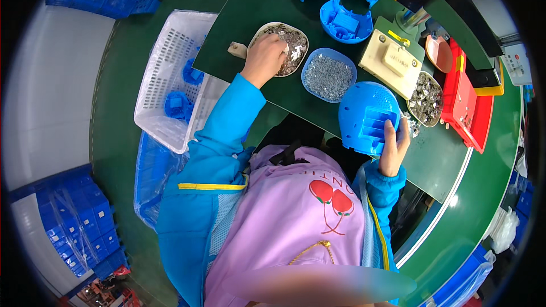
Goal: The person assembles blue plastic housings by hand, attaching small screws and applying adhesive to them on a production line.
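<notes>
My left hand [265,58] reaches into a pale bowl [305,41] of small shiny metal pieces. Its fingers are curled together at the pieces, and what they pinch is hidden. In my right hand [393,150] is a blue plastic housing [364,105], rounded at the top with a slotted recess, gripped by its right side near the table's front edge. Between the two hands stands a blue bowl [329,75] full of small metal parts, possibly screws. Right of the housing, another bowl [426,99] contains small metal pieces, and some bright bits [410,125] lie beside it.
Several more blue housings [346,21] lie at the back. A cream fixture block [392,59] sits on a press base at the right, near a red bin [459,102]. Left of the green table, a white crate [165,74] contains blue parts. A small block [237,50] lies beside the left bowl.
</notes>
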A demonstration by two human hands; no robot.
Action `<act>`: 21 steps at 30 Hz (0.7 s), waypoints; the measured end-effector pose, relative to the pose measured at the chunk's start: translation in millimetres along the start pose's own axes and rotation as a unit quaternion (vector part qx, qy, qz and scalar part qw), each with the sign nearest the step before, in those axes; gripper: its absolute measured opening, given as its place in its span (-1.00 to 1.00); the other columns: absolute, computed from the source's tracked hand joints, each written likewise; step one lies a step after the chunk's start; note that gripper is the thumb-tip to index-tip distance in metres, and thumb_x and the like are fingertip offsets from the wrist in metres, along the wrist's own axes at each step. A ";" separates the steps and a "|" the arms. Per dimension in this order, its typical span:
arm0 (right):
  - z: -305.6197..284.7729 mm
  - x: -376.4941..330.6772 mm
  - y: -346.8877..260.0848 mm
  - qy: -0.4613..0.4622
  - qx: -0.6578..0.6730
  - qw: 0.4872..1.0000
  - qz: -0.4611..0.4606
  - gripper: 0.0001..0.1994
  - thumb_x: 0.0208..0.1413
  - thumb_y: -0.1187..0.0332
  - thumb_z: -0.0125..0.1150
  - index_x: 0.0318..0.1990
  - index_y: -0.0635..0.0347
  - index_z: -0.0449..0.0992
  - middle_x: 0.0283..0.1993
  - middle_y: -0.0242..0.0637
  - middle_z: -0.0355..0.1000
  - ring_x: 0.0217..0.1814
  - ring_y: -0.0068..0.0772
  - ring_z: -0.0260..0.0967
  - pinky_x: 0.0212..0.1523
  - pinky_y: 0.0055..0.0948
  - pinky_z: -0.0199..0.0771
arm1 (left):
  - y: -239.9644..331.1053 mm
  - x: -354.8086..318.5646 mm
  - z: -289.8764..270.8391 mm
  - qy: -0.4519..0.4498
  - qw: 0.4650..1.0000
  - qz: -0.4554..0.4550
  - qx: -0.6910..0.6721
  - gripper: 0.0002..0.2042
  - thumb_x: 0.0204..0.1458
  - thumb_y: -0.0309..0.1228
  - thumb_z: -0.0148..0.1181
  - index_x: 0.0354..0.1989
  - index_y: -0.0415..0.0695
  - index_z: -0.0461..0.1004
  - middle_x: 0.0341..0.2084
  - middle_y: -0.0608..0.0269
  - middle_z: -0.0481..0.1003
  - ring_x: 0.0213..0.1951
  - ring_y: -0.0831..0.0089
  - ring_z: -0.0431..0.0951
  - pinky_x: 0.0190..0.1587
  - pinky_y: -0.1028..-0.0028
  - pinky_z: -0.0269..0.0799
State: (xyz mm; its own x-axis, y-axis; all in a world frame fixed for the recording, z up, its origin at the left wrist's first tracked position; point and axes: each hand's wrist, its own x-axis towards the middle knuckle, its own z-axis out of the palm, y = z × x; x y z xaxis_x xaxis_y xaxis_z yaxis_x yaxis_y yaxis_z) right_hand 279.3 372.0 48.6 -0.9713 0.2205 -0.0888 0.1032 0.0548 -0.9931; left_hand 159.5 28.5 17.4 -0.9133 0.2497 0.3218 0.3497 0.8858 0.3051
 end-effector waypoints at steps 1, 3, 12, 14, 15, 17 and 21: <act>3.5 -1.2 -2.2 0.008 -0.002 1.000 -0.011 -0.58 0.24 0.38 0.16 0.18 0.45 0.35 0.02 -0.20 0.41 0.02 -0.46 0.34 0.08 -0.46 0.35 | -1.4 1.2 1.8 -0.010 1.000 0.008 0.021 -0.84 -0.11 -0.46 0.34 -0.34 -0.17 0.55 -0.34 0.14 0.46 -0.16 0.09 0.49 -0.16 0.15 0.47; -0.5 -0.2 1.4 -0.004 0.000 1.000 -0.002 -0.58 0.24 0.38 0.16 0.18 0.45 0.35 0.02 -0.20 0.41 0.02 -0.46 0.34 0.07 -0.47 0.35 | -0.4 1.0 2.5 0.002 1.000 0.008 0.021 -0.84 -0.11 -0.46 0.34 -0.33 -0.17 0.54 -0.34 0.13 0.46 -0.15 0.10 0.49 -0.15 0.15 0.47; 5.0 -0.6 -2.0 -0.014 0.006 1.000 -0.002 -0.57 0.24 0.39 0.16 0.20 0.41 0.34 -0.01 -0.25 0.43 -0.01 -0.50 0.36 0.05 -0.48 0.38 | 11.9 2.0 -1.3 -0.011 1.000 -0.022 0.003 -0.85 -0.09 -0.47 0.31 -0.34 -0.20 0.53 -0.33 0.10 0.47 -0.14 0.06 0.50 -0.13 0.13 0.46; 4.9 -0.5 -3.7 -0.038 -0.011 0.999 -0.012 -0.55 0.23 0.41 0.15 0.23 0.43 0.32 0.03 -0.22 0.43 0.02 -0.48 0.37 0.09 -0.47 0.37 | 8.2 3.9 2.9 -0.018 0.999 -0.035 0.012 -0.88 -0.07 -0.46 0.30 -0.35 -0.17 0.53 -0.34 0.12 0.47 -0.14 0.08 0.51 -0.14 0.12 0.47; 6.5 -1.6 -4.4 -0.027 -0.011 1.000 -0.011 -0.55 0.22 0.42 0.15 0.23 0.43 0.31 0.03 -0.21 0.43 0.03 -0.47 0.37 0.10 -0.46 0.37 | 6.3 4.2 3.2 -0.009 0.999 -0.038 0.000 -0.87 -0.08 -0.46 0.31 -0.36 -0.18 0.53 -0.37 0.12 0.48 -0.17 0.06 0.52 -0.15 0.11 0.47; 4.3 -3.7 -1.2 -0.017 -0.012 1.000 -0.015 -0.55 0.22 0.43 0.15 0.23 0.43 0.31 0.04 -0.19 0.43 0.03 -0.46 0.37 0.10 -0.45 0.37 | 1.7 3.3 3.3 0.006 0.999 -0.041 -0.013 -0.87 -0.09 -0.45 0.32 -0.37 -0.19 0.54 -0.40 0.12 0.49 -0.20 0.05 0.52 -0.16 0.10 0.47; -1.2 -4.2 8.7 -0.014 0.004 1.000 0.002 -0.53 0.21 0.46 0.14 0.26 0.44 0.29 0.07 -0.17 0.41 0.05 -0.42 0.37 0.13 -0.42 0.36 | 0.4 0.7 -3.9 0.012 0.973 -0.129 -0.193 -0.88 0.00 -0.48 0.30 -0.32 -0.26 0.55 -0.40 0.11 0.58 -0.33 0.23 0.62 -0.27 0.31 0.53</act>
State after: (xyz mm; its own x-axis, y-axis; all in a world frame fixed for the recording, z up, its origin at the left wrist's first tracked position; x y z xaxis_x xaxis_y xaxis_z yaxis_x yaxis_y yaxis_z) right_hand 284.5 372.8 40.5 -0.9767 0.1927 -0.0942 0.1051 0.0470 -0.9933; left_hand 159.8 27.5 21.3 -0.9775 0.0257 0.2093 0.1665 0.7035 0.6909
